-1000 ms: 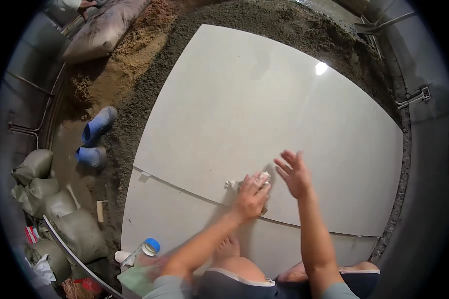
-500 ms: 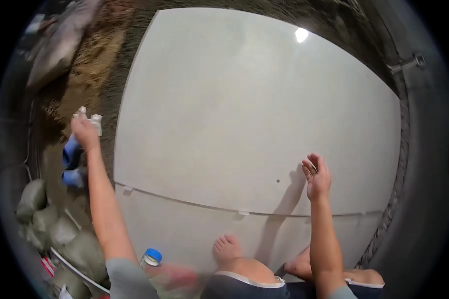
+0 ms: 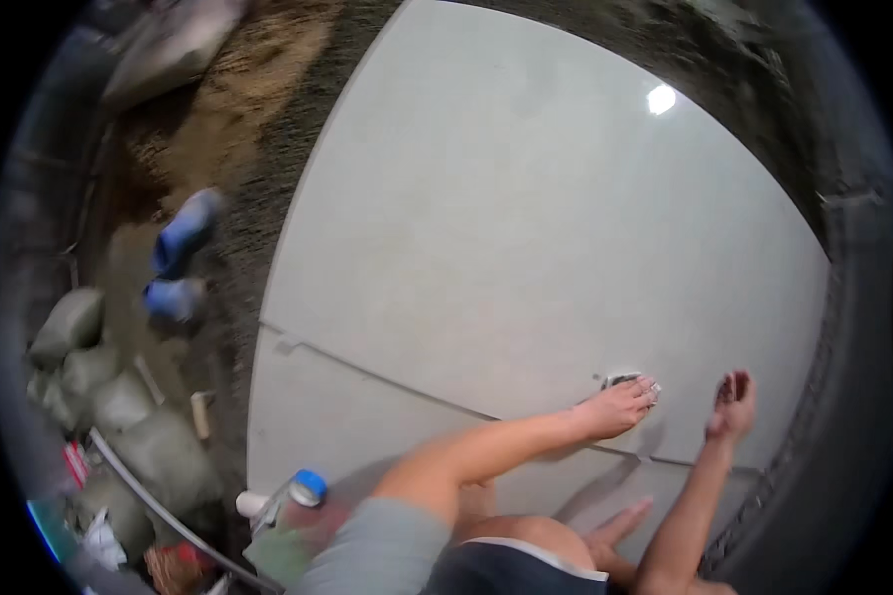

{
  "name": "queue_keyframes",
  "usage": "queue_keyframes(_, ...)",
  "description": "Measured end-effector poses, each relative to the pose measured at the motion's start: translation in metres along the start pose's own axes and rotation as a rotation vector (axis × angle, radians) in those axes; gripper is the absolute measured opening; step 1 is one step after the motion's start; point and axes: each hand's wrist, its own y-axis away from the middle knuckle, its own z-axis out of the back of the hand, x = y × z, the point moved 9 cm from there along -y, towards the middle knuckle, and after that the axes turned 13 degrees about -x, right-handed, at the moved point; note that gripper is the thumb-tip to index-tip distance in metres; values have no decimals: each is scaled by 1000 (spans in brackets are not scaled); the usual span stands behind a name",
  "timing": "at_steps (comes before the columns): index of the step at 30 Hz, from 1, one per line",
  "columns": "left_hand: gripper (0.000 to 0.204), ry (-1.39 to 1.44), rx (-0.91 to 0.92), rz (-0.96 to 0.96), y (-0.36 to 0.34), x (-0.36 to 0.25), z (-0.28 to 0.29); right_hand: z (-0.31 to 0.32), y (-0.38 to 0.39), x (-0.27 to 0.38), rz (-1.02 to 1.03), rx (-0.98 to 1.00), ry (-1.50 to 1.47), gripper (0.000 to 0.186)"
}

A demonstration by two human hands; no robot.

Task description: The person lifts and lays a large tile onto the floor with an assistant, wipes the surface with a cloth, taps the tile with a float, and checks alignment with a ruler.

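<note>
A large pale tile (image 3: 536, 228) spreads out before me, with a thin joint between it and the pale tile (image 3: 308, 416) nearer my knees. My left hand (image 3: 613, 409) reaches across to the right and rests low on the far tile, fingers bent over a small whitish piece (image 3: 620, 379). Blur and the fingers hide most of that piece; a dark speck lies just left of it. Farther right, my right hand (image 3: 732, 409) is raised above the tile near the joint. Its fingers are half bent and apart, with nothing seen in them.
Blue slippers (image 3: 184, 233) lie on the rough grey floor at the left. Several full bags (image 3: 159, 451) are heaped below them, beside a pale hose (image 3: 154, 496). A blue-capped container (image 3: 309, 486) stands by my left sleeve. A dark wall (image 3: 868, 327) runs along the right.
My left hand has swung from beyond the tile's left edge, holding white pieces, to the tile's lower right. My right hand has moved right and nearer. The whole view has turned.
</note>
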Motion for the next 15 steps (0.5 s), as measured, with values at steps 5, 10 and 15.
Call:
queue_keyframes(5, 70, -577, -273, 266, 110, 183, 273, 7, 16, -20, -108, -52, 34, 43)
queue_keyframes(10, 37, -1250, -636, 759, 208, 224, 612, -19, 44, -47, -165, 110, 92, 46)
queue_keyframes(15, 49, -1014, -877, 578, 208, 129, 535, -69, 75, -62, -175, 235, 110, 46)
